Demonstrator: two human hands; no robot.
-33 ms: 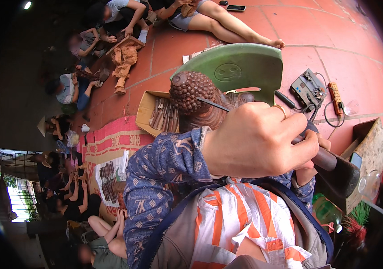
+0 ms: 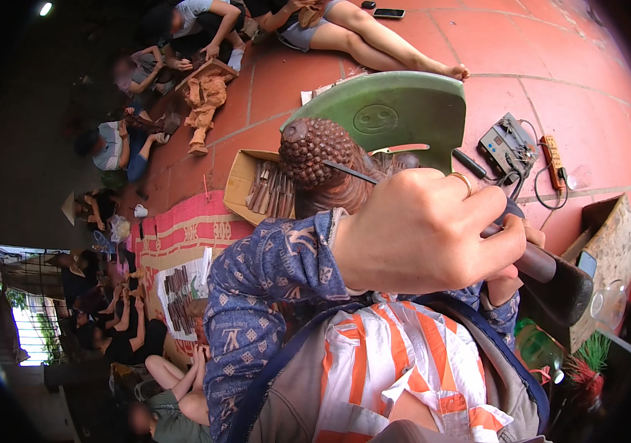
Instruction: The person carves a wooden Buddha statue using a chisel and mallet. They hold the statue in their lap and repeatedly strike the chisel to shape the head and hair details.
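Above my lap rests a dark brown carved wooden figure, its knobbly, curl-covered head (image 2: pixel 318 153) facing upward in view. My left hand (image 2: pixel 426 232), with a ring on one finger, is closed around a thin carving chisel (image 2: pixel 352 172). The chisel's metal blade lies against the side of the carved head, while its handle is mostly hidden by the fingers. Behind the left hand, my right hand (image 2: pixel 506 284) shows only in part, its fingers closed by a dark club-shaped wooden mallet (image 2: pixel 560 292). How the right hand grips it is largely covered.
A green plastic seat (image 2: pixel 411 103) stands behind the figure, with a cardboard box (image 2: pixel 240 184) of chisels to its left. More tools lie on white paper (image 2: pixel 201 269). At right are a control box (image 2: pixel 507 148), power strip (image 2: pixel 553 162) and green bottle (image 2: pixel 539 347). Several people sit around.
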